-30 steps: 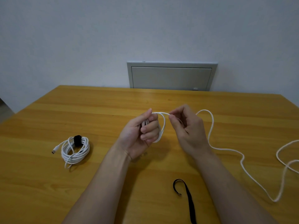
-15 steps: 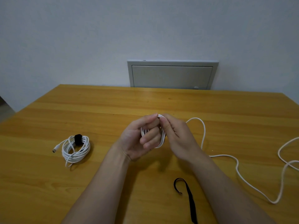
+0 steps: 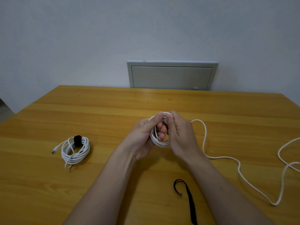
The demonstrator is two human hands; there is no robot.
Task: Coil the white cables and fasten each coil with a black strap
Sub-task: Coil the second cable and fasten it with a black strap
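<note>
Above the middle of the wooden table (image 3: 105, 103), a coil of white cable (image 3: 159, 142) is gripped by the curled fingers of the left hand (image 3: 142, 137) and pinched at its top by the right hand (image 3: 181, 135). Its loose tail is cut off at the right edge. A black strap (image 3: 189, 198) is laid nearer, its end cropped. A strapped coil (image 3: 75, 151) is seen well to the left.

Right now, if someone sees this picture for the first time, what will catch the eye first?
At the centre, the left hand holds a half-wound white cable and the right hand pinches its top; the rest trails to the right over the table. A finished coil, strapped in black, lies at the left, and a loose black strap lies in front, between the forearms.
</note>
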